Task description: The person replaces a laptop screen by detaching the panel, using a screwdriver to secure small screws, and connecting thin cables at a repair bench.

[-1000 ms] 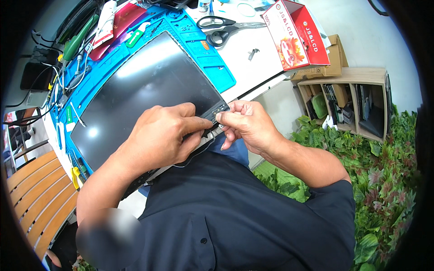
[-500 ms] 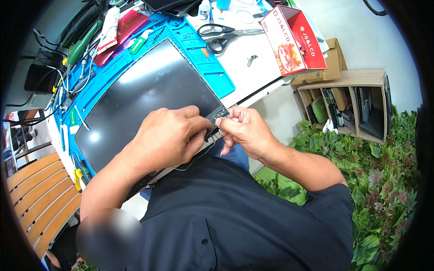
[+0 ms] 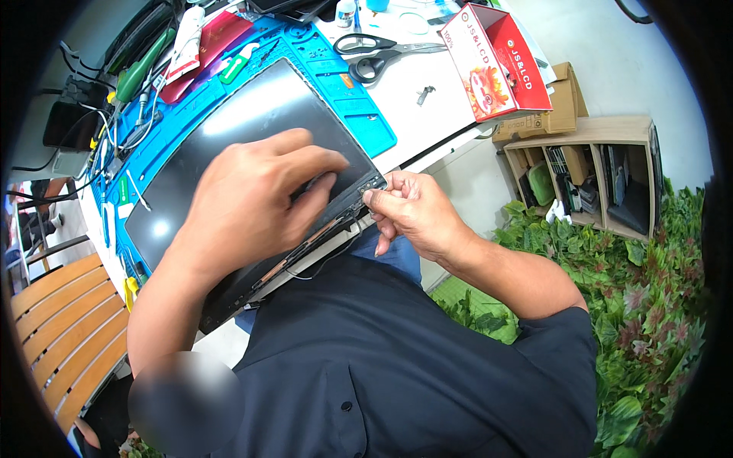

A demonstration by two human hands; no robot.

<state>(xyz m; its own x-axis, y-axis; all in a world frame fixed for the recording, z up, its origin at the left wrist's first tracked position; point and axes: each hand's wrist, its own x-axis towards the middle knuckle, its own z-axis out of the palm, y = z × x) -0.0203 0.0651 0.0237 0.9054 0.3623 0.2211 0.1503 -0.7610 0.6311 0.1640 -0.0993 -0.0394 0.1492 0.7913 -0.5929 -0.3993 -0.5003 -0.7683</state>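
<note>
A dark laptop screen [image 3: 267,111] lies slanted across the blue work mat [image 3: 366,133], its near edge overhanging my lap. My left hand [image 3: 256,195] hovers over the near part of the panel, thumb and forefinger apart, with nothing visible between them. At the screen's right corner my right hand [image 3: 420,214] pinches the edge beside a small metal hinge plate [image 3: 370,187] with screw holes. A thin cable [image 3: 324,271] loops out from the lower edge, where a copper-coloured strip [image 3: 305,248] shows. What lies under my right fingertips is hidden.
Black scissors [image 3: 374,57] and a small dark metal part [image 3: 425,95] lie on the white table, beside a red box [image 3: 496,65]. Cables and a green-handled tool [image 3: 145,65] crowd the left. A wooden chair [image 3: 69,336] stands near left; a shelf [image 3: 584,179] stands right.
My left hand has lifted off the right corner and moved left and up, its fingers spreading. The screen's lower edge has come into view. My right hand stays at the corner.
</note>
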